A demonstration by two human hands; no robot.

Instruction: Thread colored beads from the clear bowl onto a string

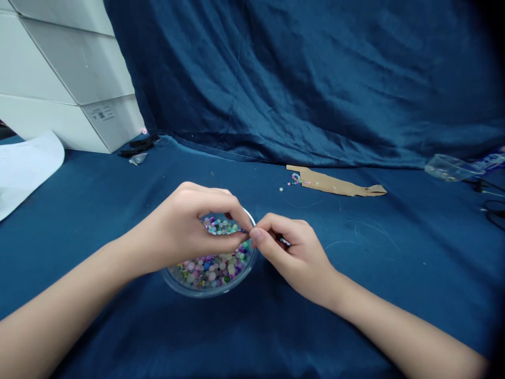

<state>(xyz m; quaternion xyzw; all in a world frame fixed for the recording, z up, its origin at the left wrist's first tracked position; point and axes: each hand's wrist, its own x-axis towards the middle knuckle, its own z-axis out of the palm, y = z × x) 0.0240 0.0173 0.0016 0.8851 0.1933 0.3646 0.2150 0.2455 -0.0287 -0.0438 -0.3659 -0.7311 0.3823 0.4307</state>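
A round clear plastic bowl (221,290) full of mixed coloured beads (213,268) stands on the blue cloth below my hands. My left hand (197,221) is over it, thumb and forefinger pinched together at the rim's right side. Something tiny and dark shows between those fingertips, too small to name. Against them, my right hand (294,250) also pinches with thumb and forefinger. Inside its curled fingers a few small pale beads (284,242) are visible; whether they are strung cannot be seen.
Behind lies a torn cardboard strip (335,183), with small beads (295,179) at its left end. White boxes (59,68) are stacked at the back left, near a white sheet (29,166). A clear plastic cup (450,167) and dark cables (493,202) lie far right.
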